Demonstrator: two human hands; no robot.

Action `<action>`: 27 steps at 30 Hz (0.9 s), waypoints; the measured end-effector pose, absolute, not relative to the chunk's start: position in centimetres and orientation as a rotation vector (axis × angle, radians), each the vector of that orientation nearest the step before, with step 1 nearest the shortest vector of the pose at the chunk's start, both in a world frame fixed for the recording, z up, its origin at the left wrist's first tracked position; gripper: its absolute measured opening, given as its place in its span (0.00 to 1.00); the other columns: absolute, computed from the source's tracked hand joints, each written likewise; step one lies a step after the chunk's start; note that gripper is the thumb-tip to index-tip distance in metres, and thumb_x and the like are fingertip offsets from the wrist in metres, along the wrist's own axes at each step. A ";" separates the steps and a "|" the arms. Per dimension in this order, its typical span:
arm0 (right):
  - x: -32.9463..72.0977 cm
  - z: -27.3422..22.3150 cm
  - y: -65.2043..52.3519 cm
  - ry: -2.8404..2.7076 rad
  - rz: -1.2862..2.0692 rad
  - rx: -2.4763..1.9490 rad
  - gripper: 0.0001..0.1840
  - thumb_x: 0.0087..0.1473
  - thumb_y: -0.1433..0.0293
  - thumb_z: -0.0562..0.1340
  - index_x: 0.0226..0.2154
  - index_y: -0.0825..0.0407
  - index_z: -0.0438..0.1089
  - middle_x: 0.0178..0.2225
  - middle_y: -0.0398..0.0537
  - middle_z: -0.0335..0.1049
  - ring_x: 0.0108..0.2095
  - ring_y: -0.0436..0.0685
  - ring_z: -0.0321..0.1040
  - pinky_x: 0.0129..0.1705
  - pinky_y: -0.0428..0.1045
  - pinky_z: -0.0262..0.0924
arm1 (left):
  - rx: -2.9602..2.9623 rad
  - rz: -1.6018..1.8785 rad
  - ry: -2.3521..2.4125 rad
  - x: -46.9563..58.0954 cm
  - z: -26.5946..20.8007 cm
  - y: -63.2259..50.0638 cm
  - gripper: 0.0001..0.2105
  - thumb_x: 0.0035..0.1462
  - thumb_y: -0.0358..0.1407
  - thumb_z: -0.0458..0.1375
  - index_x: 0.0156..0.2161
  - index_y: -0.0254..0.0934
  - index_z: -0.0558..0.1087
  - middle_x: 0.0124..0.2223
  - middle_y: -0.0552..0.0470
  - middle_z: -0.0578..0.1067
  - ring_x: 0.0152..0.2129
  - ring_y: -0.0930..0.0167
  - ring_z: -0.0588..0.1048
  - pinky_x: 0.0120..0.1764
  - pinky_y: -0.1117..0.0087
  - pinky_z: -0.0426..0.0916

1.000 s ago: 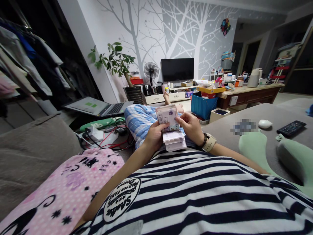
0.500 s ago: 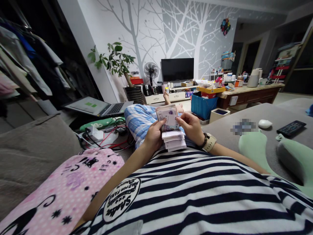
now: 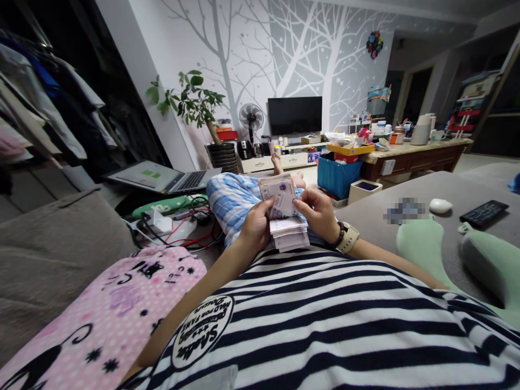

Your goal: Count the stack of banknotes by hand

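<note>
A thick stack of banknotes (image 3: 277, 187) is held over my lap, its lower part bent down toward my shirt in layered ends (image 3: 289, 233). My left hand (image 3: 257, 221) is closed around the stack's left side, the thumb lying on top. My right hand (image 3: 318, 212) pinches the right edge of the top note (image 3: 284, 202), which sits slightly turned from the notes beneath. A wristwatch (image 3: 348, 237) with a pale strap and a dark bracelet are on my right wrist.
Left of my checked trousers (image 3: 227, 201) lie an open laptop (image 3: 162, 177), tangled cables and a pink cat-print cushion (image 3: 122, 303). On the grey sofa at right are a white mouse (image 3: 440, 206), a black remote (image 3: 484, 213) and a green pillow (image 3: 422, 244). Ahead stands a blue bin (image 3: 338, 176).
The top note has tilted and slid a little down across the stack under my fingers. My right hand has shifted slightly; my left hand keeps its hold.
</note>
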State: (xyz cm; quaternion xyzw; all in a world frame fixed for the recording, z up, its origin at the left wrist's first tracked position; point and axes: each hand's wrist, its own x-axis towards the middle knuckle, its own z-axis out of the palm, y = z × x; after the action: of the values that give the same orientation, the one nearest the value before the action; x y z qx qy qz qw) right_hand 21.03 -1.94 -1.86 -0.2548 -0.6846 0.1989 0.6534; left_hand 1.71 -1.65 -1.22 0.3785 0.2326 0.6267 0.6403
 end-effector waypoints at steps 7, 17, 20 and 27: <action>21.1 -1.5 -2.6 -1.574 0.421 -0.553 0.26 0.66 0.46 0.74 0.29 0.43 0.66 0.25 0.38 0.60 0.29 0.55 0.52 0.35 0.53 0.56 | 0.924 1.431 0.560 1.7 -1.2 -1.8 0.13 0.57 0.35 0.77 0.48 0.33 0.91 0.49 0.38 0.96 0.58 0.44 0.94 0.65 0.49 0.89; 21.1 -1.6 -2.5 -1.622 0.423 -0.519 0.27 0.71 0.45 0.76 0.32 0.44 0.70 0.26 0.36 0.60 0.28 0.54 0.54 0.35 0.53 0.58 | 1.059 1.457 0.606 2.1 -1.0 -2.6 0.17 0.55 0.37 0.79 0.50 0.35 0.93 0.47 0.40 0.96 0.53 0.44 0.95 0.58 0.50 0.89; 21.0 -1.5 -2.7 -1.627 0.437 -0.506 0.29 0.72 0.41 0.75 0.33 0.44 0.72 0.26 0.36 0.61 0.29 0.54 0.55 0.35 0.53 0.58 | 1.093 1.408 0.579 2.0 -0.8 -2.8 0.21 0.52 0.37 0.81 0.52 0.35 0.93 0.49 0.40 0.96 0.53 0.44 0.95 0.59 0.49 0.90; 20.8 -1.3 -3.0 -1.607 0.451 -0.527 0.33 0.73 0.35 0.72 0.32 0.44 0.73 0.28 0.41 0.68 0.31 0.56 0.59 0.36 0.53 0.61 | 1.047 1.472 0.601 2.1 -0.5 -3.4 0.20 0.55 0.31 0.79 0.54 0.37 0.94 0.49 0.41 0.96 0.57 0.41 0.94 0.63 0.47 0.90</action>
State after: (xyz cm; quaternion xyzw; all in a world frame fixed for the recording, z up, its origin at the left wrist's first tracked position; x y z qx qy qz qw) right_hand 20.83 -2.97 -1.33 -0.2312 -0.7046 0.1978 0.6410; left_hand 2.08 -3.43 -0.50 0.4481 0.2570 0.6298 0.5801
